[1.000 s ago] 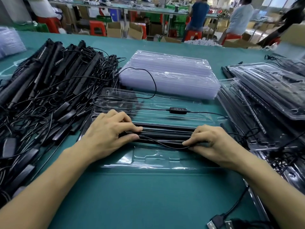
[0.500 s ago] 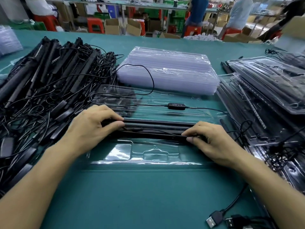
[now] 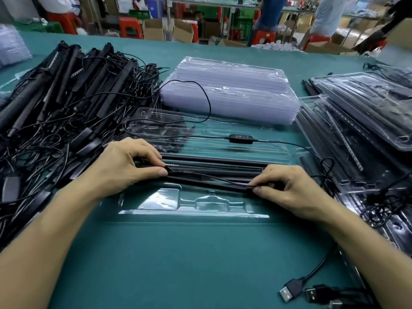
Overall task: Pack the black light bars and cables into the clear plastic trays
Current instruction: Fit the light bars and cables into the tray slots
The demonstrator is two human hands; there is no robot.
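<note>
The left hand (image 3: 127,166) pinches the left end of a black bar (image 3: 211,185) between thumb and curled fingers. The right hand (image 3: 287,188) pinches the bar's right end the same way, with a thin cable (image 3: 214,177) running in under its fingertips. Between the hands the bar lies across the middle of a clear tray (image 3: 194,211), just beside other bars (image 3: 214,160) that sit in the tray beyond the knuckles. Further beyond, a controller (image 3: 241,138) on the cable rests on the tray's far half, and past that is a stack (image 3: 227,92) of clear trays. Left of the left hand lies a pile (image 3: 66,97) of bars and tangled cables. Right of the right hand, filled trays (image 3: 356,112) overlap. By the right forearm, USB plugs (image 3: 292,288) lie on the green table (image 3: 178,264).
</note>
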